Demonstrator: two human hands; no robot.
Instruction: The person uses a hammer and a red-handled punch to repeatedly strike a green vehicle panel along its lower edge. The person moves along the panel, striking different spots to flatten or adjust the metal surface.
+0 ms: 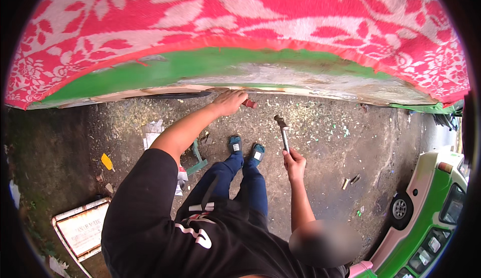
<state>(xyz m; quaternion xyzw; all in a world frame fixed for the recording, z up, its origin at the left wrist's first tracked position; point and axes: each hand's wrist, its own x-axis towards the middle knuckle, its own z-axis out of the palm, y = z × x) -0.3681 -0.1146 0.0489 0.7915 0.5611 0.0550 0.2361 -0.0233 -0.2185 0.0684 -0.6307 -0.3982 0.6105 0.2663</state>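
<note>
My left hand [229, 100] grips a red tool [249, 103] at the lower edge of a curved metal panel [200, 65], painted green with worn whitish patches; the tool's working end is hidden. My right hand [294, 164] is closed round the metal handle of a hammer [282, 133], its head raised off the ground below the panel and to the right of the red tool. A red-and-white floral cloth [235, 12] covers the panel above its green band.
Speckled concrete ground [340, 148] holds scraps, paper [153, 132], a yellow piece [106, 161] and a green piece [197, 166] near my sandalled feet. A rusty white sign [80, 223] lies at lower left. A green-and-white vehicle [433, 205] stands at the right.
</note>
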